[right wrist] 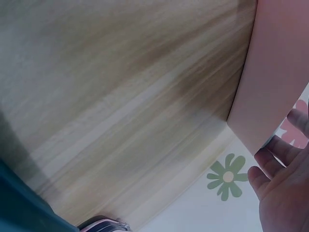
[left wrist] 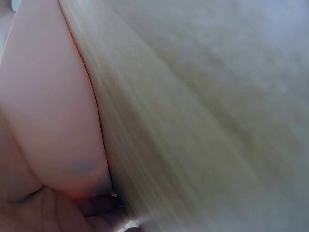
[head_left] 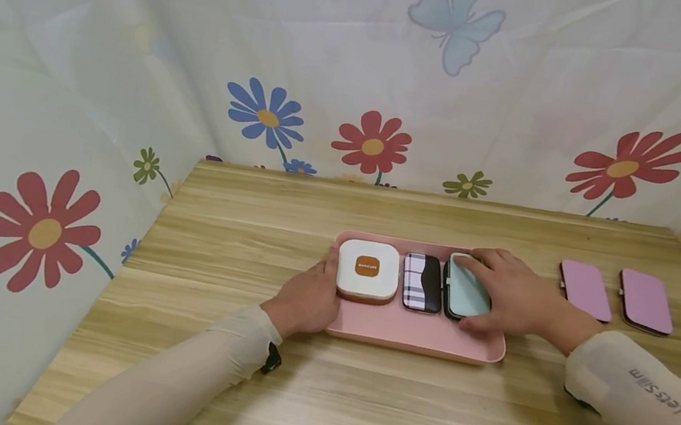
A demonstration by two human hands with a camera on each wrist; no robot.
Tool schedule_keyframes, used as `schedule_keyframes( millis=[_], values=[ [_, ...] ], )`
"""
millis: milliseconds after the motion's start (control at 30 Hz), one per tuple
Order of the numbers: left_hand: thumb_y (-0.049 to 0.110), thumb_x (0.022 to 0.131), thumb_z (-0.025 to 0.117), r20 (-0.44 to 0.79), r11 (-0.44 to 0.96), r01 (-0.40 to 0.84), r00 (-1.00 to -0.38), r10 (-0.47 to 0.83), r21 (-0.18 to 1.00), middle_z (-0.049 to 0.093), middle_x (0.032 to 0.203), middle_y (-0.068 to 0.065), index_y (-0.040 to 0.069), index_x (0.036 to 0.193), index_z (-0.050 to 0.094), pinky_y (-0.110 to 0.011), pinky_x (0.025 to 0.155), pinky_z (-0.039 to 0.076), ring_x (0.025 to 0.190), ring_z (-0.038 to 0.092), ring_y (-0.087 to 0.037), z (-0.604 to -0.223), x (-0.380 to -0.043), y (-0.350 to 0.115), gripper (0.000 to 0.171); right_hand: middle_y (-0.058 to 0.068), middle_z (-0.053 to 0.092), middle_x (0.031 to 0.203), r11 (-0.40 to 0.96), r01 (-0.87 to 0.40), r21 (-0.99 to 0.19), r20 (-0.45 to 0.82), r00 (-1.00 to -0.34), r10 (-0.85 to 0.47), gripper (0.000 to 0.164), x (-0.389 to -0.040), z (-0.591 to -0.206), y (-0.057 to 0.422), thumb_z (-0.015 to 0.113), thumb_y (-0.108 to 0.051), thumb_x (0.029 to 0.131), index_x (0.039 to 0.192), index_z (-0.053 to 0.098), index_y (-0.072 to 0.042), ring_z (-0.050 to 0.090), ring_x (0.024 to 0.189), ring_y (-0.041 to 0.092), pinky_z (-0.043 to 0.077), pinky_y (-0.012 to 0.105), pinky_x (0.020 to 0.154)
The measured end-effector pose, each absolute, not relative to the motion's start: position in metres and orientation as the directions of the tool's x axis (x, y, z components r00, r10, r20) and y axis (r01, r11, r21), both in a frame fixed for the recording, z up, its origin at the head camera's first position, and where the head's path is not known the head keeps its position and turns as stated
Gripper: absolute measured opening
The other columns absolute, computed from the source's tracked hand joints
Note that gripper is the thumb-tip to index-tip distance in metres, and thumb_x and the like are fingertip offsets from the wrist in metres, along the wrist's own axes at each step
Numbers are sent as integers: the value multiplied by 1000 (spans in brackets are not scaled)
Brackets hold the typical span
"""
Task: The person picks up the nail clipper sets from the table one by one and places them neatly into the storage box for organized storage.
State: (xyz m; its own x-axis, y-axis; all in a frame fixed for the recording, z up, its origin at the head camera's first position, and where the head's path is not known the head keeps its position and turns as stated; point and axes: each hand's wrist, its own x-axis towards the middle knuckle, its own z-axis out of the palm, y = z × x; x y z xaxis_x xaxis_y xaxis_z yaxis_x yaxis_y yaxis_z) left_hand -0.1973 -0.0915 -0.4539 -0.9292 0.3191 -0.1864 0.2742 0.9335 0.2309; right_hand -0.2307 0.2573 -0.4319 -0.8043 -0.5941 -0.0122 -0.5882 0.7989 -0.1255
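A pink tray (head_left: 411,334) lies on the wooden table, its wall also large in the left wrist view. My left hand (head_left: 309,295) grips its left side, fingers along the outer wall. In the tray, a white square box (head_left: 365,287) labelled "MANICURE" sits at the left. Beside it is a black case with a white plaid part (head_left: 422,285). Rightmost in the row lies a mint-green clasp case (head_left: 464,297). My right hand (head_left: 511,292) holds this case from above, thumb at the near edge and fingers at the far edge; the palm hides its right side.
Two pink clasp cases (head_left: 586,289) (head_left: 647,302) lie on the table (head_left: 416,410) to the right of the tray, the nearer one partly behind my right wrist. A flowered white curtain (head_left: 511,106) hangs behind and at the sides of the table.
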Motion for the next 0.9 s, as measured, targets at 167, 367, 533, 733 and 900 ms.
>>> schedule_keyframes(
  millis=[167, 367, 533, 733, 900],
  values=[
    [18, 100, 38, -191, 934, 269, -929, 316, 235, 39, 154, -27, -6, 158, -4, -38, 110, 43, 138, 47, -30, -453, -197, -91, 76, 19, 43, 148, 800, -586, -133, -17, -805, -593, 105, -230, -433, 258, 79, -66, 72, 153, 40, -14, 39, 135, 39, 36, 62, 107],
    [18, 99, 38, -192, 933, 275, -927, 321, 232, 38, 154, -27, -6, 157, -4, -38, 109, 44, 138, 46, -29, -453, -197, -90, 76, 16, 42, 149, 802, -581, -135, -30, -807, -590, 98, -230, -433, 258, 77, -67, 74, 150, 45, -14, 38, 136, 38, 36, 61, 108],
    [19, 99, 38, -192, 933, 273, -928, 320, 234, 38, 154, -27, -6, 158, -5, -38, 109, 44, 138, 46, -29, -453, -197, -90, 76, 15, 44, 149, 797, -590, -128, -36, -800, -599, 93, -230, -433, 259, 75, -67, 76, 147, 49, -14, 39, 135, 37, 36, 61, 107],
    [20, 100, 38, -187, 933, 269, -930, 315, 238, 39, 153, -27, -5, 158, -4, -39, 109, 44, 137, 48, -30, -455, -198, -91, 76, 15, 43, 150, 793, -596, -126, -39, -796, -604, 92, -231, -433, 259, 75, -67, 77, 147, 49, -13, 39, 135, 37, 37, 62, 106],
    [19, 98, 40, -187, 933, 268, -930, 316, 242, 40, 153, -27, -5, 158, -4, -39, 109, 43, 137, 48, -30, -454, -197, -91, 77, 14, 43, 150, 795, -596, -118, -42, -796, -603, 92, -230, -433, 258, 75, -66, 77, 147, 49, -13, 38, 136, 37, 38, 62, 106]
  ],
)
